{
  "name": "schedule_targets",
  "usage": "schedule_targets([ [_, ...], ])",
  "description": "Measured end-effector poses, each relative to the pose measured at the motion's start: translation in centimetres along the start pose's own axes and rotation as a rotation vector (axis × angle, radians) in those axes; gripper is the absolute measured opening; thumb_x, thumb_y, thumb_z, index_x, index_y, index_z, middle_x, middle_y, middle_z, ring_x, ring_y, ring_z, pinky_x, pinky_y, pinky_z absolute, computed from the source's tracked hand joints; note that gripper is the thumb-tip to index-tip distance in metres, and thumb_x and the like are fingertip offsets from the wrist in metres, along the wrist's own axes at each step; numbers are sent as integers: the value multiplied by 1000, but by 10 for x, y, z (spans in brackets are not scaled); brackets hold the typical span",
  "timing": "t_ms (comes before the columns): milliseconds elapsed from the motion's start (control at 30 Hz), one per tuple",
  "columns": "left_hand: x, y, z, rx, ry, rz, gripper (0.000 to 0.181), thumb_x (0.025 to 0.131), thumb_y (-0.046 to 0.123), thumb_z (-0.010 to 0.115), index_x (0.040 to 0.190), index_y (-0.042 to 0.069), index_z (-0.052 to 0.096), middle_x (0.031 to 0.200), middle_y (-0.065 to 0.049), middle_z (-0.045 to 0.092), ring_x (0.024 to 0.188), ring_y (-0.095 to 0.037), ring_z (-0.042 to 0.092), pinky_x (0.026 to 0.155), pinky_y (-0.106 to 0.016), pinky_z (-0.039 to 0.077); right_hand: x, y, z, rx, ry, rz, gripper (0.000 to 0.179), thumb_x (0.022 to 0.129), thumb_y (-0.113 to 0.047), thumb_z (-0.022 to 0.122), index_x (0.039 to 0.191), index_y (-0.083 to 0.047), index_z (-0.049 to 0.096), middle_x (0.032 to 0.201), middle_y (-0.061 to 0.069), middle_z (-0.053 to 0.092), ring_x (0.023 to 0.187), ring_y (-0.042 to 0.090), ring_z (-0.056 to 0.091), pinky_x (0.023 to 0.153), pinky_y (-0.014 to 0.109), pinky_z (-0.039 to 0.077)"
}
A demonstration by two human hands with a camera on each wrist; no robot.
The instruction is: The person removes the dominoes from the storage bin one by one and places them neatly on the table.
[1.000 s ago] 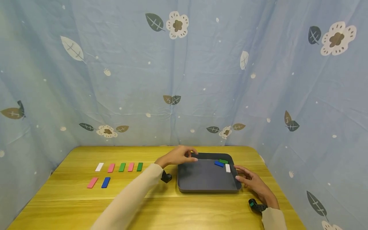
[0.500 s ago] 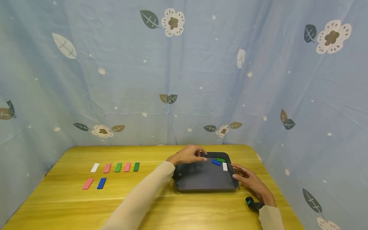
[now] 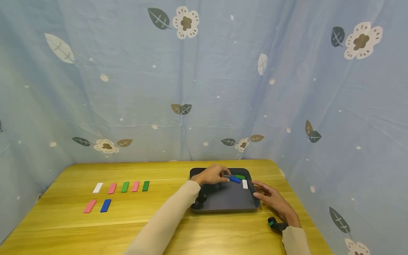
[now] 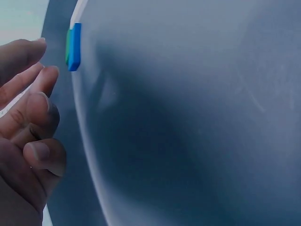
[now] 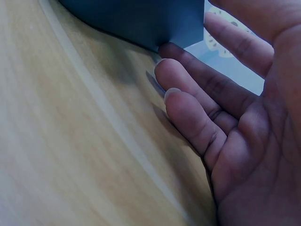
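My left hand (image 3: 214, 175) reaches over the dark grey tray (image 3: 236, 209), its fingers loosely bent with nothing between them. Just beyond its fingertips, in the tray's far right corner, lie a blue block (image 3: 236, 180), a green block (image 3: 240, 176) and a white block (image 3: 245, 184). The left wrist view shows the blue block (image 4: 75, 47) against the green one, apart from the fingers. Beside the tray's right wall is my right hand (image 3: 275, 202), fingers extended and touching the rim. In the right wrist view one fingertip meets the outside of the tray (image 5: 141, 23).
Two rows of flat blocks lie on the wooden table (image 3: 105, 233) at the left. The back row includes a white block (image 3: 97, 187) and a dark green block (image 3: 145, 186); a pink block (image 3: 90, 206) and a blue block (image 3: 106, 205) lie nearer. A patterned curtain (image 3: 134, 88) hangs behind.
My left hand has moved right across the tray, closer to the blue block. The right hand stays at the tray's right side. The whole head view has shifted slightly.
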State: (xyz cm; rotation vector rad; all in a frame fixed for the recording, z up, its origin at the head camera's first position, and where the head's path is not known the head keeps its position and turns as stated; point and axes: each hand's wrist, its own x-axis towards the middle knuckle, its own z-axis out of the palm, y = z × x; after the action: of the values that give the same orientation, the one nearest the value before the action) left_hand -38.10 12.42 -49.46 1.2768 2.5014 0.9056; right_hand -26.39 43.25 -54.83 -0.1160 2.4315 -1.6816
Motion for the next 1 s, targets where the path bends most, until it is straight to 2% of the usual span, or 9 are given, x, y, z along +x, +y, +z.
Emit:
schedule_targets([
  [133,1,-4,6,-17,-37,-38,35,100,21,71,131,7,69,94,-1,72,73,-6,64,70,-24,52,1,-1,2,8,-5,-11,55,102,-31,68,154,-31,49,151,13,49,133,34,51,101,44,49],
  [267,1,-8,10,-33,-64,-97,41,100,23,72,137,9,65,104,-2,71,79,-7,64,73,-26,53,1,-2,4,10,-7,-23,55,102,-30,67,154,-31,49,151,13,49,132,34,51,99,43,49],
  [467,4,-9,16,54,-85,-138,46,100,28,70,143,12,61,109,0,69,89,-9,62,83,-31,52,2,-3,5,11,-4,-24,54,101,-30,69,153,-32,50,149,12,51,129,32,53,95,41,50],
  [600,6,-4,19,97,-90,-147,45,100,28,70,141,13,62,105,1,68,91,-11,60,87,-34,51,1,-5,7,18,-4,-22,54,101,-28,69,153,-31,51,148,11,52,129,32,53,95,40,50],
  [700,8,0,21,113,-89,-147,42,100,28,70,139,14,64,100,3,67,88,-10,59,84,-33,50,0,-4,7,21,-9,-19,55,102,-28,68,153,-30,50,149,11,51,130,32,52,94,40,50],
  [833,10,4,21,108,-88,-125,38,99,26,71,134,13,66,95,4,65,81,-8,58,77,-30,49,0,-4,5,18,-10,-14,55,102,-29,68,154,-30,49,149,11,51,128,32,53,83,39,50],
  [1000,14,7,22,75,-83,-101,21,97,23,74,116,15,70,82,7,63,70,-7,57,69,-27,47,-2,-3,0,14,1,-8,55,101,-29,69,153,-31,50,147,11,53,119,33,55,70,37,49],
])
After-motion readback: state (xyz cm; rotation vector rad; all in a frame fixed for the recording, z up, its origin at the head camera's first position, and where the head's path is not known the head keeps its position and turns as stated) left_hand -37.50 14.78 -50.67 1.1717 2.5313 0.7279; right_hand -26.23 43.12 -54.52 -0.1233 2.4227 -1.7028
